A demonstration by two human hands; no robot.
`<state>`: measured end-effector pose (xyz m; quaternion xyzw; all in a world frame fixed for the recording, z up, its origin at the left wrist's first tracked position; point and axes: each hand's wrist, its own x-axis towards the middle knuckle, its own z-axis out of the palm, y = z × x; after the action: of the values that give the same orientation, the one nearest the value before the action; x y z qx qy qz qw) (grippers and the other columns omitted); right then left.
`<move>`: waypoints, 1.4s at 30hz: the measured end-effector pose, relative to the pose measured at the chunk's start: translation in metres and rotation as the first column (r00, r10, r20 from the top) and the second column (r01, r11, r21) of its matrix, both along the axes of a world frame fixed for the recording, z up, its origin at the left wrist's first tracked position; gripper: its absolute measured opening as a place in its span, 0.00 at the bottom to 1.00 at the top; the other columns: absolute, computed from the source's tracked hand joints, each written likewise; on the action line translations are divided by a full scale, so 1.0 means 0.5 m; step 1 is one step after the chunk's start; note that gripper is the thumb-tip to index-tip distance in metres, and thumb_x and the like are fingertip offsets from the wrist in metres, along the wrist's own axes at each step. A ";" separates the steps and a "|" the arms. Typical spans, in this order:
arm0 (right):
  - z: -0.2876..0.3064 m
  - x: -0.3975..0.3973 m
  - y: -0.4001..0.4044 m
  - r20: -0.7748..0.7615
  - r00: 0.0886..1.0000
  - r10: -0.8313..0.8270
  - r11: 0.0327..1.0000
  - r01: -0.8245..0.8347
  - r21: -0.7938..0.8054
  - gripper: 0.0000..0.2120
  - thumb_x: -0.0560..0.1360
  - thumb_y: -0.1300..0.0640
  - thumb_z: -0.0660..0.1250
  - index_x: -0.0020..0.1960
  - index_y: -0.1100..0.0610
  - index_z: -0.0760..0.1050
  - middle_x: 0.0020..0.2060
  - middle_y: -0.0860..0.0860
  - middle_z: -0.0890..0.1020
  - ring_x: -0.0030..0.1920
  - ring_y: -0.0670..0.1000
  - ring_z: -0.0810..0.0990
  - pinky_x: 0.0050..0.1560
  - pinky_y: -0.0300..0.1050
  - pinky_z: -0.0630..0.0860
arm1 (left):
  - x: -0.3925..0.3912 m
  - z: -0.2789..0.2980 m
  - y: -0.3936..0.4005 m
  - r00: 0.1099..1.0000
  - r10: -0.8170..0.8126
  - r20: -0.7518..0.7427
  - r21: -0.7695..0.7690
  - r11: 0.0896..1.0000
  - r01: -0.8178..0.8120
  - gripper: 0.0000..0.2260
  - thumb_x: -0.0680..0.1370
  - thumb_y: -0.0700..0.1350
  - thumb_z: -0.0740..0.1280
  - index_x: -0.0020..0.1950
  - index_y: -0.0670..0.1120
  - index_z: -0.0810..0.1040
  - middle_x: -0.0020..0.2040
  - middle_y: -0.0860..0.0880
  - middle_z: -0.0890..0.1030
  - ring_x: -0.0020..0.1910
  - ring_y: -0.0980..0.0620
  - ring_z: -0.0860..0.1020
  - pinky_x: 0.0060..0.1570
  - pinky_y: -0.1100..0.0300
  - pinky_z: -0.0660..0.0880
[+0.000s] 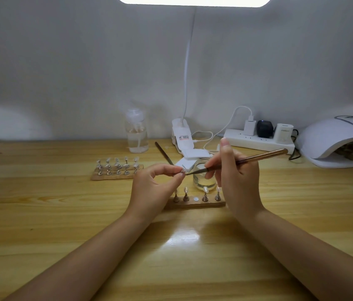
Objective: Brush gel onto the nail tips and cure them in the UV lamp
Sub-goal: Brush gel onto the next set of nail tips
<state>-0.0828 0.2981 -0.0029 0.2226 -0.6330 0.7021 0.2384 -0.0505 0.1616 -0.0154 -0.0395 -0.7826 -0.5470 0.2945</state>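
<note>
Centre frame: left hand (153, 187) pinches a small pale nail tip (183, 171) w/ thumb and forefinger. Right hand (236, 179) grips a slim coppery brush (247, 161), bristles touching the tip. Glass jar (204, 177) behind. Wooden stand (195, 203) w/ metal pegs on glossy wood bench (62, 213). Domed white UV lamp (340, 142) far right.

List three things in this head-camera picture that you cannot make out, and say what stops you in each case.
- Nail tip pinched by the left hand: too small, half hidden by fingertips.
- Gel on the brush bristles: too small to tell.
- UV lamp: cut off by the right edge, contents blurred.
</note>
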 end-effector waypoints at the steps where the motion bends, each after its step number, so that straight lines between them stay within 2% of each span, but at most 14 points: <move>1: 0.000 0.000 0.000 -0.002 1.000 -0.007 1.000 0.007 -0.009 0.21 0.75 0.49 0.56 0.28 0.56 0.76 0.20 0.50 0.77 0.23 0.43 0.75 0.30 0.30 0.69 | 0.000 0.000 0.000 1.000 0.001 -0.001 -0.001 1.000 -0.001 0.11 0.70 0.38 0.72 0.37 0.55 0.79 0.36 0.58 0.80 0.39 0.69 0.77 0.37 0.79 0.69; 6: 0.003 -0.001 -0.003 0.004 1.000 0.002 1.000 -0.002 -0.005 0.18 0.73 0.46 0.56 0.32 0.53 0.77 0.24 0.47 0.79 0.27 0.40 0.75 0.34 0.31 0.70 | -0.002 -0.001 -0.001 1.000 0.011 0.004 -0.008 1.000 -0.011 0.10 0.69 0.40 0.73 0.36 0.55 0.79 0.36 0.59 0.80 0.39 0.69 0.77 0.39 0.80 0.68; 11: 0.002 0.000 -0.005 -0.029 1.000 0.008 0.998 -0.006 0.058 0.17 0.73 0.47 0.56 0.33 0.52 0.77 0.24 0.43 0.78 0.28 0.38 0.76 0.32 0.29 0.70 | -0.003 -0.003 -0.002 1.000 0.015 0.002 -0.019 1.000 -0.015 0.10 0.69 0.40 0.73 0.36 0.56 0.79 0.36 0.60 0.80 0.41 0.69 0.77 0.41 0.80 0.67; 15: 0.001 0.000 -0.003 -0.002 1.000 0.013 1.000 -0.013 0.011 0.19 0.74 0.48 0.57 0.29 0.53 0.76 0.22 0.48 0.78 0.25 0.41 0.76 0.33 0.30 0.71 | -0.004 -0.002 -0.002 1.000 0.011 0.001 -0.021 1.000 -0.011 0.09 0.69 0.40 0.73 0.37 0.55 0.79 0.37 0.60 0.80 0.40 0.70 0.76 0.40 0.80 0.67; 17: 0.000 -0.002 0.000 0.011 1.000 -0.006 1.000 0.007 -0.010 0.22 0.77 0.52 0.57 0.27 0.55 0.76 0.21 0.51 0.78 0.24 0.44 0.75 0.31 0.32 0.71 | -0.004 -0.002 -0.002 1.000 0.011 0.002 -0.024 1.000 -0.011 0.09 0.69 0.39 0.73 0.37 0.55 0.79 0.37 0.59 0.80 0.40 0.70 0.76 0.40 0.80 0.67; 19: 0.000 -0.002 0.000 0.002 1.000 -0.030 0.999 0.030 -0.019 0.22 0.78 0.53 0.57 0.27 0.54 0.76 0.21 0.50 0.77 0.23 0.44 0.75 0.30 0.32 0.71 | -0.004 -0.002 -0.002 1.000 0.013 0.002 -0.025 1.000 -0.013 0.09 0.69 0.39 0.72 0.37 0.54 0.79 0.37 0.60 0.80 0.40 0.71 0.76 0.40 0.81 0.67; 25: 0.005 0.000 -0.005 0.019 1.000 0.002 1.000 -0.001 -0.012 0.17 0.73 0.46 0.57 0.31 0.52 0.77 0.24 0.47 0.79 0.27 0.41 0.76 0.33 0.30 0.70 | -0.005 -0.001 -0.001 1.000 -0.006 -0.015 -0.034 0.999 0.006 0.08 0.69 0.38 0.73 0.37 0.52 0.80 0.37 0.59 0.80 0.39 0.71 0.76 0.40 0.80 0.67; 29: 0.004 0.003 -0.006 0.010 1.000 0.021 1.000 -0.021 0.006 0.17 0.73 0.46 0.57 0.31 0.52 0.77 0.23 0.47 0.79 0.25 0.41 0.76 0.31 0.30 0.69 | -0.005 -0.002 -0.002 1.000 0.001 -0.016 -0.032 0.999 -0.001 0.09 0.69 0.39 0.73 0.37 0.54 0.79 0.37 0.59 0.80 0.40 0.70 0.76 0.41 0.80 0.67; 32: 0.002 0.002 -0.002 0.022 1.000 0.022 1.000 -0.022 0.002 0.20 0.76 0.49 0.57 0.28 0.54 0.76 0.21 0.50 0.77 0.24 0.43 0.75 0.34 0.31 0.70 | -0.005 -0.004 -0.003 1.000 0.013 -0.017 -0.034 0.999 -0.014 0.10 0.69 0.40 0.73 0.36 0.55 0.79 0.37 0.61 0.80 0.41 0.70 0.76 0.42 0.80 0.67; 36: 0.002 0.003 0.002 0.026 1.000 -0.014 1.000 0.014 -0.019 0.23 0.79 0.56 0.57 0.26 0.55 0.75 0.19 0.50 0.76 0.22 0.45 0.74 0.29 0.32 0.70 | -0.007 -0.005 -0.003 1.000 0.017 -0.020 -0.020 1.000 -0.018 0.10 0.68 0.40 0.73 0.36 0.56 0.79 0.35 0.61 0.80 0.41 0.70 0.77 0.43 0.79 0.68; 42: 0.008 0.002 -0.005 0.070 0.997 -0.019 0.999 0.022 -0.043 0.19 0.77 0.50 0.57 0.32 0.54 0.77 0.24 0.49 0.80 0.24 0.46 0.73 0.26 0.33 0.69 | -0.007 -0.005 -0.004 1.000 0.004 -0.022 -0.024 1.000 -0.005 0.09 0.69 0.40 0.73 0.36 0.55 0.80 0.35 0.60 0.80 0.40 0.69 0.77 0.43 0.79 0.68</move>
<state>-0.0816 0.2958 0.0010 0.1864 -0.6278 0.7205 0.2282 -0.0538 0.1595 -0.0178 -0.0471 -0.7859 -0.5366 0.3037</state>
